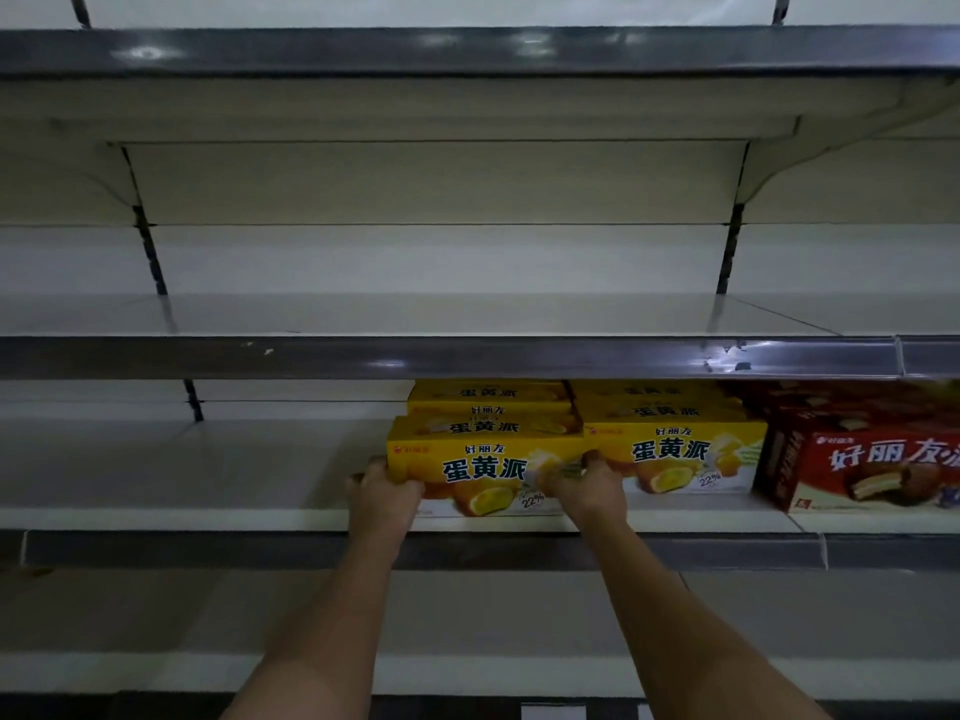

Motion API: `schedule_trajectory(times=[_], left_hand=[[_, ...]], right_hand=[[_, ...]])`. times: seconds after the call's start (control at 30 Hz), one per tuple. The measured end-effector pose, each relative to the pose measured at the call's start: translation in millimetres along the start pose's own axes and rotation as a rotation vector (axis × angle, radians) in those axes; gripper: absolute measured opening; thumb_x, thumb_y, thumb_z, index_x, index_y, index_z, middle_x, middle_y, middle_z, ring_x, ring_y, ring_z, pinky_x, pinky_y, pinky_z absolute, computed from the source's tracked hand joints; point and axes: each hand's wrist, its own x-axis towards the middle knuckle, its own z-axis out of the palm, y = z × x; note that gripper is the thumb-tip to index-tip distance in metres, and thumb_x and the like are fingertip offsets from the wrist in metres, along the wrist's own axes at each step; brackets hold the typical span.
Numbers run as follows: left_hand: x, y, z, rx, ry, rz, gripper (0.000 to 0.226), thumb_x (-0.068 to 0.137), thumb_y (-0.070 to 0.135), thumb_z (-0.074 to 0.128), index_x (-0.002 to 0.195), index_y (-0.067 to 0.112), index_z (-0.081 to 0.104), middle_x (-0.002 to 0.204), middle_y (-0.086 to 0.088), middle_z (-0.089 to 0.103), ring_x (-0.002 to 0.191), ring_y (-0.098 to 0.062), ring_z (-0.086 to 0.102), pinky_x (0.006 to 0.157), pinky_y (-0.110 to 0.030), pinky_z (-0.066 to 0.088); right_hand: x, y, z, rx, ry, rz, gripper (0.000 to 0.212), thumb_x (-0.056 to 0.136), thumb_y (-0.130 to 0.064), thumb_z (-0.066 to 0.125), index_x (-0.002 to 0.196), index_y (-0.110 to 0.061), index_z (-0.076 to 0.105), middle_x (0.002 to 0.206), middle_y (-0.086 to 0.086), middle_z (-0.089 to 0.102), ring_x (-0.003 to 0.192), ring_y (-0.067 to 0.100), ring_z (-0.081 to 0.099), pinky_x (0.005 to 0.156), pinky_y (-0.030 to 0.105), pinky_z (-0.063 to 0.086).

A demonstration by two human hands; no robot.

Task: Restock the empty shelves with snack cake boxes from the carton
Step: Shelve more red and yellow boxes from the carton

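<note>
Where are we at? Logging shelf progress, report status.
Left hand and right hand both grip yellow box at its ends. Box on shelf, beside yellow stack. Nothing blocking.

The white shelf (208, 517) carries yellow boxes (675, 454) beside red boxes (872, 470).

A shop aisle — tiered white metal shelves (467, 314) hung on slotted uprights (150, 257), each fronted by a grey price-label rail (447, 358). On the lower shelf, identical yellow snack cake boxes (675, 454) stand stacked in rows, facing out, beside red boxes (872, 472) of another kind — retail stock in printed packaging, set out for sale under dim light.
</note>
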Motion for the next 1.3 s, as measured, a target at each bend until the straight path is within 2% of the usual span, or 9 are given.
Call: schedule_trajectory(times=[0.1,0.37,0.47,0.6,0.7,0.9,0.97,1.1,1.3], left_hand=[[4.3,5.2,2.6,-0.157,-0.065,-0.032,0.026,0.081,0.005,0.065,0.092,0.022,0.049,0.095,-0.01,0.062,0.088,-0.028,0.059,0.08,-0.039,0.048],[7.0,11.3,12.0,-0.264,-0.158,-0.08,0.043,0.08,0.006,0.068,0.114,0.014,0.044,0.097,-0.006,0.057,0.095,-0.023,0.052,0.081,-0.034,0.037],[6.8,14.1,10.2,-0.265,-0.155,-0.097,0.035,0.081,0.004,0.066,0.103,0.013,0.041,0.088,-0.005,0.055,0.092,-0.022,0.052,0.081,-0.034,0.038],[6.0,13.5,8.6,-0.28,-0.217,-0.129,0.035,0.083,0.004,0.064,0.103,0.015,0.038,0.097,-0.007,0.053,0.101,-0.025,0.051,0.095,-0.04,0.043],[1.8,14.2,4.3,-0.266,-0.241,-0.114,0.043,0.083,0.006,0.064,0.117,0.015,0.039,0.109,-0.009,0.053,0.101,-0.024,0.049,0.087,-0.036,0.039],[-10.3,19.1,3.6,-0.108,-0.27,-0.003,0.029,0.091,0.012,0.057,0.117,0.02,0.048,0.116,-0.002,0.052,0.109,-0.026,0.05,0.091,-0.038,0.04],[-16.6,24.7,10.2,-0.021,-0.295,0.041,0.021,0.093,0.015,0.056,0.112,0.02,0.052,0.124,-0.005,0.055,0.115,-0.028,0.051,0.096,-0.04,0.041],[-42.5,42.3,30.4,0.133,-0.314,0.109,0.037,0.095,0.02,0.053,0.131,0.009,0.051,0.134,-0.01,0.053,0.12,-0.03,0.051,0.096,-0.036,0.041],[-114.3,56.1,74.3,0.161,-0.499,0.185,0.037,0.097,0.025,0.05,0.131,0.009,0.051,0.136,-0.01,0.052,0.12,-0.029,0.051,0.095,-0.033,0.041]], right_hand=[[5.6,-2.8,4.8,0.074,-0.008,0.033,0.058,0.074,-0.03,0.08,0.121,-0.01,0.051,0.116,0.009,0.062,0.108,0.029,0.057,0.083,0.03,0.041],[9.0,-6.4,21.5,0.343,0.042,0.076,0.061,0.081,-0.014,0.074,0.132,-0.007,0.04,0.12,0.011,0.058,0.116,0.031,0.053,0.09,0.031,0.038],[7.2,-5.4,24.3,0.351,0.057,0.067,0.063,0.08,-0.019,0.076,0.132,-0.009,0.042,0.121,0.009,0.06,0.117,0.031,0.054,0.097,0.036,0.04],[4.4,-8.5,20.7,0.313,-0.01,0.114,0.049,0.083,-0.027,0.071,0.125,-0.009,0.052,0.117,0.008,0.062,0.111,0.027,0.055,0.093,0.034,0.04],[-3.8,-11.9,19.3,0.268,-0.07,0.088,0.034,0.089,-0.029,0.064,0.117,-0.01,0.057,0.115,0.008,0.061,0.116,0.026,0.054,0.095,0.034,0.039],[-32.7,-14.6,5.7,0.193,-0.089,0.115,0.068,0.092,-0.03,0.061,0.148,-0.011,0.028,0.15,0.011,0.036,0.136,0.031,0.036,0.105,0.037,0.033],[-43.4,-12.9,-5.8,0.171,-0.056,0.133,0.069,0.092,-0.028,0.061,0.149,-0.012,0.025,0.152,0.012,0.032,0.137,0.031,0.034,0.109,0.039,0.032],[-67.2,2.2,-42.3,0.145,0.021,0.175,0.069,0.092,-0.027,0.061,0.149,-0.012,0.026,0.153,0.013,0.029,0.138,0.032,0.033,0.11,0.04,0.033],[-115.7,42.7,-118.3,0.142,0.139,0.241,0.069,0.093,-0.026,0.059,0.149,-0.007,0.025,0.151,0.015,0.031,0.137,0.032,0.034,0.105,0.037,0.035]])
